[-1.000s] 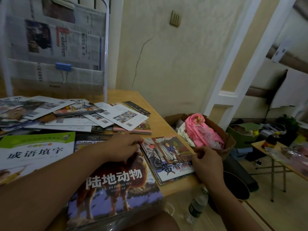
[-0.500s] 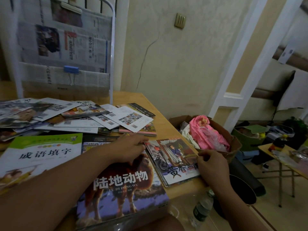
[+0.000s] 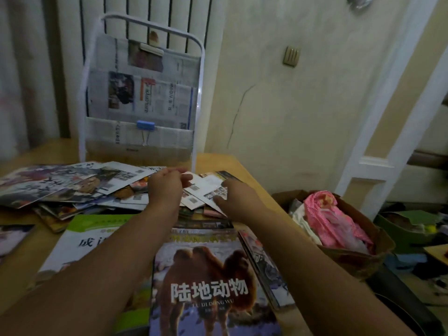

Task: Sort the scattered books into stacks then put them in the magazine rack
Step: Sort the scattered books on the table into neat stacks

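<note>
Thin books lie scattered (image 3: 60,185) over the wooden table (image 3: 257,187) in front of a white magazine rack (image 3: 199,69) lined with newspaper. Both arms reach forward to a white booklet (image 3: 206,189) at the pile's right end. My left hand (image 3: 166,187) curls its fingers at the booklet's left corner. On its right edge my right hand (image 3: 234,197) grips it, thumb on top. Nearer me lie a camel-cover book (image 3: 208,287), a green and white book (image 3: 97,236) to its left and an illustrated book (image 3: 265,265) to its right.
A blue binder clip (image 3: 145,124) holds the newspaper on the rack's lower pocket. Right of the table stands a cardboard box (image 3: 358,261) with pink cloth in it. Beyond that, the floor is cluttered. The table's right edge runs close to the illustrated book.
Both hands left the camel book and the illustrated book and moved forward to the white booklet near the rack. The view tilted up, showing the whole rack.
</note>
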